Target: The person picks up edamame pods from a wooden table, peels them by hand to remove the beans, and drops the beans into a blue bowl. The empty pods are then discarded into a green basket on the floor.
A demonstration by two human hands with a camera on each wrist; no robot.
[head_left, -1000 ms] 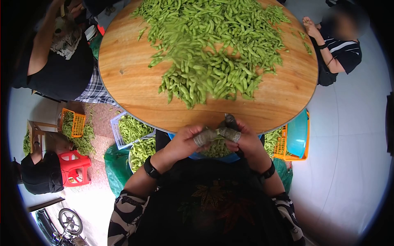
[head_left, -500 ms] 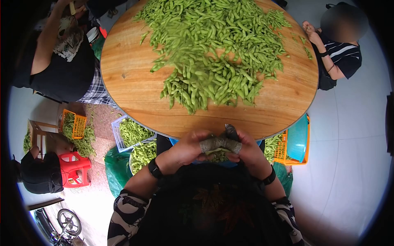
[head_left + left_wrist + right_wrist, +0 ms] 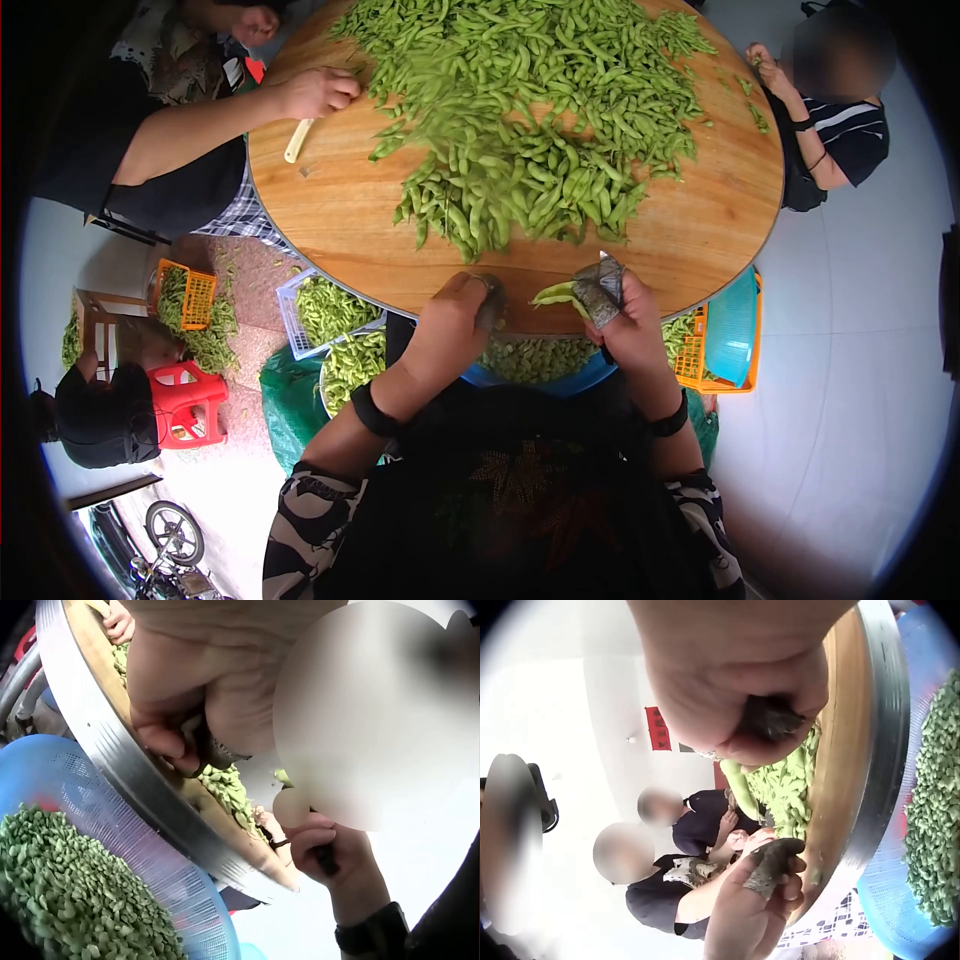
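My left hand (image 3: 455,325) is over the near table edge, fingers curled in, its thumb wrapped in grey tape (image 3: 763,874); I cannot tell whether anything is pinched inside. To its right, my right hand (image 3: 630,320) grips green edamame pods (image 3: 556,294) that stick out leftward past its grey-wrapped thumb. A dark handle (image 3: 769,718) also lies within that hand's curled fingers, and a shiny pointed tip shows above the thumb in the head view. Below both hands sits a blue mesh basket (image 3: 169,859) of shelled green beans (image 3: 67,892).
A large pile of edamame pods (image 3: 540,90) covers the far part of the round wooden table (image 3: 330,225). Another person's hand (image 3: 320,92) rests at the left by a pale-handled tool (image 3: 297,141). Crates of pods (image 3: 330,312) stand below; someone sits at right (image 3: 840,130).
My hands were together at the table edge bending a pod; now they are apart, the right one holding pods further right. The person at left has lowered a hand to the table.
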